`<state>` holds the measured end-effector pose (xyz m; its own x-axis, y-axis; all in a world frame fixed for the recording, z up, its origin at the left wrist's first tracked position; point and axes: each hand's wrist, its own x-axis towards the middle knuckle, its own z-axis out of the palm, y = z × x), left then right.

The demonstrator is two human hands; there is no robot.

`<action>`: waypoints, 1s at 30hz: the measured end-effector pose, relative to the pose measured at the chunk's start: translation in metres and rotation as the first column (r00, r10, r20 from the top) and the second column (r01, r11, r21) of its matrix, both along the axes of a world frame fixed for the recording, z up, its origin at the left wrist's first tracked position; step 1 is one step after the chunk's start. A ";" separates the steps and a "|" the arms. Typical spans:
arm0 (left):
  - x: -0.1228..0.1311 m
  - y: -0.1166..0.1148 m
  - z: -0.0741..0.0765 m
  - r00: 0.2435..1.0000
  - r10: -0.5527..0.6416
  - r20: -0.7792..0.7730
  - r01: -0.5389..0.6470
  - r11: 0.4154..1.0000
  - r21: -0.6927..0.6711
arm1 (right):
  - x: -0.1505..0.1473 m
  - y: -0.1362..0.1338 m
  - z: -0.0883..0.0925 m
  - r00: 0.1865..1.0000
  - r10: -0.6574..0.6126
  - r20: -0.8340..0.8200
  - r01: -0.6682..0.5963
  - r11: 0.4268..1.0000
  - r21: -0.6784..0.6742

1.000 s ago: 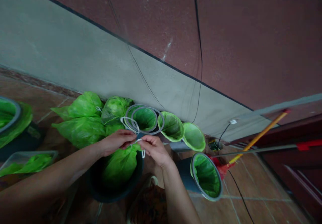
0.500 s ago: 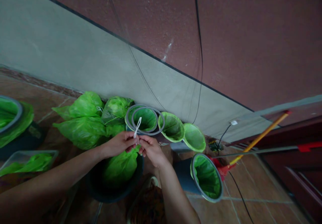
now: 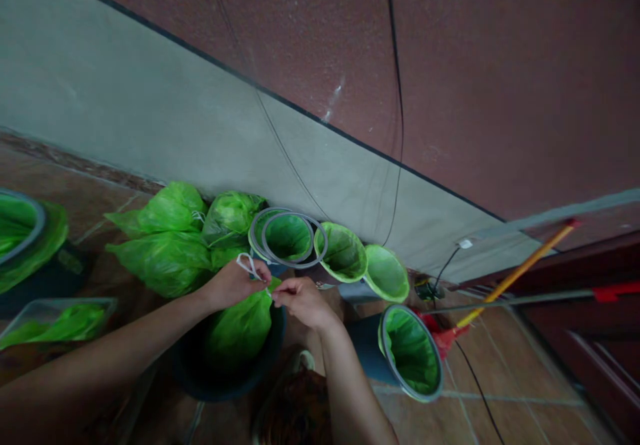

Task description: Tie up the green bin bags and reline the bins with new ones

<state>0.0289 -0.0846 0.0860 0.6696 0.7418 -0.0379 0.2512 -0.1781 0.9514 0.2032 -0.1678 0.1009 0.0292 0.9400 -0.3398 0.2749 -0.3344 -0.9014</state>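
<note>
A green trash bag (image 3: 243,328) stands gathered at its neck inside a dark bin (image 3: 227,392) below me. At the neck, my left hand (image 3: 235,286) is closed in a pinch on a white drawstring (image 3: 249,268), whose loop lies over the back of that hand. Beside it, my right hand (image 3: 303,300) pinches the string close to the bag's top. The fingertips of both hands are only a little apart, and a short white piece shows between them. What lies inside the bag is hidden.
Several filled green bags (image 3: 165,262) sit by the wall at left. Lined bins (image 3: 343,252) stand along the wall; another lined bin (image 3: 441,378) leans to the right. A clear tub (image 3: 107,308) is at lower left. A yellow-handled tool (image 3: 520,272) slants at right.
My hands have drawn slightly apart. The white loop, upright above the fingers before, has flopped left over my left hand.
</note>
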 end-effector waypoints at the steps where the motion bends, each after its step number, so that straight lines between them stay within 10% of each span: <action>1: 0.000 -0.001 0.001 1.000 -0.027 -0.009 0.027 0.998 0.051 | 0.000 0.001 -0.002 1.000 -0.027 0.011 0.026 0.999 0.046; 7: 0.006 -0.017 0.006 0.994 0.009 0.106 -0.021 0.993 0.113 | -0.005 0.008 -0.001 0.992 -0.117 -0.054 0.127 0.965 0.229; 17: 0.011 -0.019 -0.007 0.978 0.131 0.160 -0.139 0.990 0.038 | -0.008 0.005 -0.005 0.980 -0.100 -0.173 0.104 0.994 0.015; 23: 0.003 -0.010 -0.012 0.999 0.044 -0.008 -0.044 0.999 0.024 | -0.005 0.002 -0.009 0.979 -0.085 0.187 0.069 0.993 0.092; 30: -0.003 -0.004 -0.034 0.797 0.089 -0.597 0.121 0.945 0.303 | -0.006 -0.001 -0.009 0.539 0.134 0.831 0.006 0.987 -0.164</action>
<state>0.0259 -0.0884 0.0522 0.6013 0.7727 -0.2035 0.7415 -0.4447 0.5024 0.1967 -0.1688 0.0916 0.3079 0.8995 -0.3100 0.9053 -0.3772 -0.1954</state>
